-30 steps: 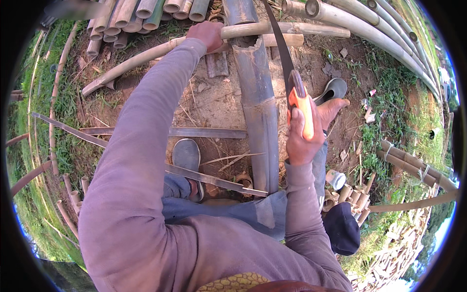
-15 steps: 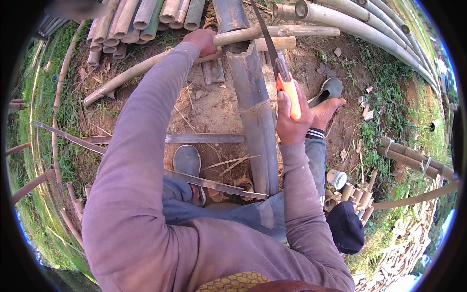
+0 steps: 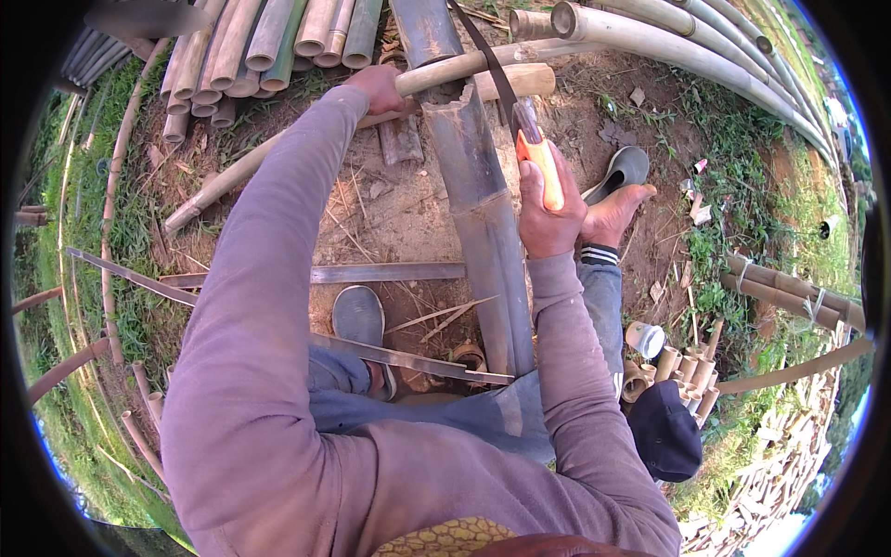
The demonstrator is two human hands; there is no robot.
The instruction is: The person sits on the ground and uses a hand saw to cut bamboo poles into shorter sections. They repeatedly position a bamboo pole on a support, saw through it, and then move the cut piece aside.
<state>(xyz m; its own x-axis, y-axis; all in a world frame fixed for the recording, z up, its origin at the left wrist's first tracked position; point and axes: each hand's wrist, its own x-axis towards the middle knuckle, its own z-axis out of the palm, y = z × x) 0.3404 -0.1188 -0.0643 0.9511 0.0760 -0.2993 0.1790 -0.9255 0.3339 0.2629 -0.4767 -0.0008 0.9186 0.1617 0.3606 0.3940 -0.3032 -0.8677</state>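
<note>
My left hand (image 3: pixel 376 90) is closed round a bamboo pole (image 3: pixel 464 67), which lies crosswise over a thick grey bamboo trunk (image 3: pixel 483 200) at its notched, jagged spot. In my right hand (image 3: pixel 552 215) I grip the orange handle of a handsaw (image 3: pixel 501 79). Its dark blade crosses the pole to the right of my left hand and runs out at the top edge. Whether the teeth have cut into the pole is too small to tell. A second bamboo pole (image 3: pixel 227 190) passes beneath, slanting down to the left.
Bundled bamboo poles (image 3: pixel 251 56) lie at the far left, with longer poles (image 3: pixel 640 37) at the far right. Flat strips (image 3: pixel 385 272) cross the ground near my shoe (image 3: pixel 358 316). Short cut bamboo pieces (image 3: pixel 687 367), a white cup (image 3: pixel 644 340) and a dark cap (image 3: pixel 665 432) sit at right.
My right hand has pushed the saw a little away from me, and its blade leans slightly more to the left. My left hand keeps its hold on the pole. The whole view has shifted slightly.
</note>
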